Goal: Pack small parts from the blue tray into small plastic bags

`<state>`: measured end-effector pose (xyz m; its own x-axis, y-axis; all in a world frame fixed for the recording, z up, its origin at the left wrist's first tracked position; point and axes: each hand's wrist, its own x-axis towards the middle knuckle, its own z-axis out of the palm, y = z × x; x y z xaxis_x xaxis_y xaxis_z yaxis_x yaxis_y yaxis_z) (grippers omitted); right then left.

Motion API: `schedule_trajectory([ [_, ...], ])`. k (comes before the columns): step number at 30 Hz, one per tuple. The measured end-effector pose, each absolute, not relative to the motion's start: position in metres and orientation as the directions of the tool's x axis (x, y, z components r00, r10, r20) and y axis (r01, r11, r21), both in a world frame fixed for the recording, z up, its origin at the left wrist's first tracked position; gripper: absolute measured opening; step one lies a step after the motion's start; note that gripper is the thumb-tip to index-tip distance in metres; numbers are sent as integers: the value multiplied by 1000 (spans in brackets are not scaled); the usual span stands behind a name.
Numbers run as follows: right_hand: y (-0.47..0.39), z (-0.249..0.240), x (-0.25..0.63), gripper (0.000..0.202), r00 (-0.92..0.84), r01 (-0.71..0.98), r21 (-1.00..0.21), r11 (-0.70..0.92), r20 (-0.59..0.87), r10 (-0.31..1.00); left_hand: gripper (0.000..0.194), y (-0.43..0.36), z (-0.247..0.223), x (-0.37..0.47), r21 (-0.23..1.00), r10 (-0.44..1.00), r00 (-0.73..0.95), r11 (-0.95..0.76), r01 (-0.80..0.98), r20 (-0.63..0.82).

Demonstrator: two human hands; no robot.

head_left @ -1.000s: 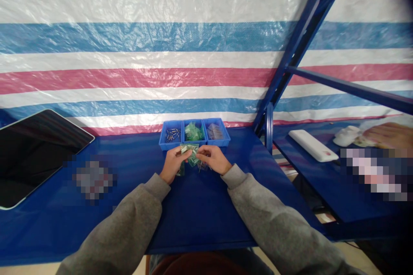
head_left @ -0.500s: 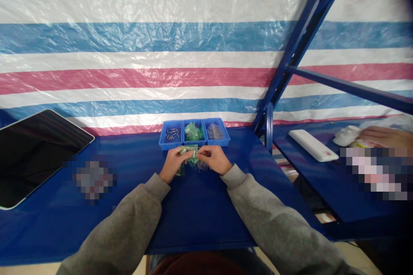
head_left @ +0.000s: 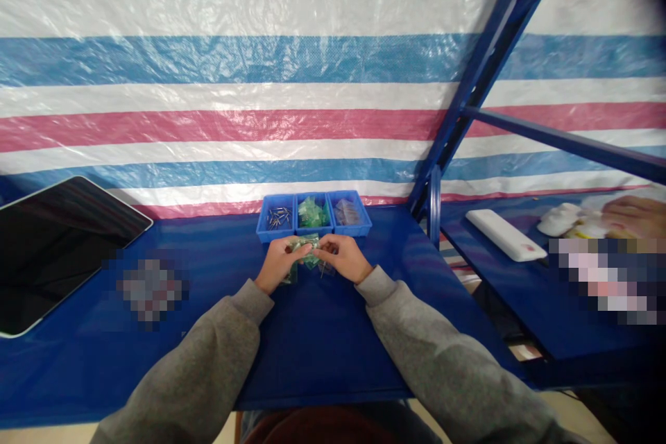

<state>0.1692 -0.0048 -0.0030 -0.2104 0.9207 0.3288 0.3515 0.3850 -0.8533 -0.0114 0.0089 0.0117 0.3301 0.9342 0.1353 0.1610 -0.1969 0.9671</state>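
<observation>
My left hand (head_left: 278,263) and my right hand (head_left: 347,260) meet just in front of three blue bins, both pinching a small green-tinted plastic bag (head_left: 312,242). The thumbs almost touch over it. Whatever the bag contains is too small to make out. Under my left hand a greenish packet (head_left: 290,276) lies on the table, partly covered. Thin metal pieces and clear plastic (head_left: 325,268) show beneath my right hand. The left bin (head_left: 269,236) contains loose metal pins or screws, the middle bin (head_left: 313,230) green bags, and the right bin (head_left: 354,229) clear bags.
A dark-screened tablet (head_left: 62,250) lies at the left of the blue table (head_left: 322,354). A blue metal frame (head_left: 452,128) stands at the right. Beyond it, a second table bears a white case (head_left: 504,234) and white bundles (head_left: 559,220), beside another person's blurred hand (head_left: 635,218).
My fingers have shifted slightly on the green bag, with the thumbs now nearer each other. At the far right, the other person's hand has moved a little rightward.
</observation>
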Motion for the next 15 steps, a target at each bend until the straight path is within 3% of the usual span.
schedule_trajectory([
  [7, -4, -3, 169, 16, -171, 351, -859, 372, 332, 928, 28, 6, 27, -14, 912, 871, 460, -316, 262, 170],
  [15, -4, -2, 168, 16, -186, 289, -889, 354, 311, 932, 29, 4, 29, -13, 904, 857, 492, -322, 280, 153],
])
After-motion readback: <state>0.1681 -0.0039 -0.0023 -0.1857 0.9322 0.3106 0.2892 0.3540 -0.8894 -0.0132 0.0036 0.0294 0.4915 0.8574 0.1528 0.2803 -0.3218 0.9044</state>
